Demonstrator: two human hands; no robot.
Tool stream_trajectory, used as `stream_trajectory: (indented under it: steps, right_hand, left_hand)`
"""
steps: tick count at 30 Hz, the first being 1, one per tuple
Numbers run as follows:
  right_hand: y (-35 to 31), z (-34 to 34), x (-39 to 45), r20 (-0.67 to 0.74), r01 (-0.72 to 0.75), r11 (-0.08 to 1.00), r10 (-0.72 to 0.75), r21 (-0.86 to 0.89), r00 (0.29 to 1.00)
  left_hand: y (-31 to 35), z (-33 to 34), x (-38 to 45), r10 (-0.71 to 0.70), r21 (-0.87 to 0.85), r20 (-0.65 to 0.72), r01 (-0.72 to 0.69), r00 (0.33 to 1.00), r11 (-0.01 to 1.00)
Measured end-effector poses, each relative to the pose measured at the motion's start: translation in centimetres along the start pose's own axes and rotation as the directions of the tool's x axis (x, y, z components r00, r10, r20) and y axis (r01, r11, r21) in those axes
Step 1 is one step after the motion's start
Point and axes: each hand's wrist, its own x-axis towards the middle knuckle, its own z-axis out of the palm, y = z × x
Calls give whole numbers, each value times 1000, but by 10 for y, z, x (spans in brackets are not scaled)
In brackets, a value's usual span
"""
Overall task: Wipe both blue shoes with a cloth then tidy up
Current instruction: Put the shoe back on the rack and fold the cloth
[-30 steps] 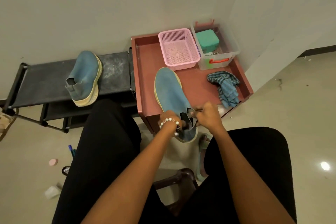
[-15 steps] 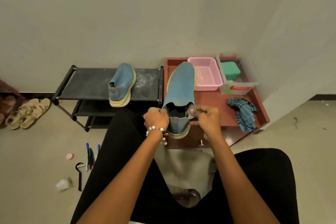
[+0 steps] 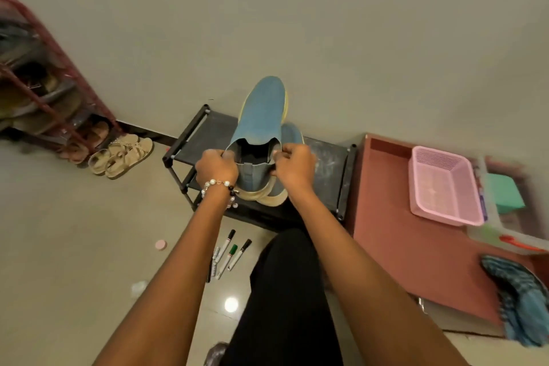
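Both hands pinch the collar of a blue shoe (image 3: 261, 119): left hand (image 3: 215, 168) on its left edge, right hand (image 3: 295, 168) on its right, above the black rack (image 3: 323, 154), where the second shoe (image 3: 292, 134) lies. Blue cloth (image 3: 517, 303) rests on the red desk (image 3: 386, 235).

- The held shoe (image 3: 261, 119) sits between the fingers of the left hand (image 3: 215, 169) and right hand (image 3: 295, 168), above the rack (image 3: 326, 157).
- The second shoe (image 3: 292, 135) lies on the rack, just behind the right fingers.
- Markers (image 3: 230, 252) lie on the floor below the left fingers.
- Tray table (image 3: 386, 232), basket (image 3: 442, 187) and cloth (image 3: 517, 291) sit well right of the right fingers.
- Sandals (image 3: 121, 153) lie left of the left fingers.
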Motion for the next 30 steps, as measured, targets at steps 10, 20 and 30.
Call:
stream_trajectory:
  steps: [10, 20, 30]
  right_hand:
    - [37, 96, 32, 328, 52, 949, 56, -312, 943]
    - [60, 81, 36, 442, -196, 981, 170, 14, 881]
    - [94, -104, -18, 117, -254, 921, 230, 296, 966]
  left_hand:
    - [-51, 54, 121, -48, 237, 116, 19, 992, 971]
    - [-56, 51, 118, -76, 115, 28, 73, 997, 991]
    - [5, 95, -44, 193, -245, 305, -119, 932, 962]
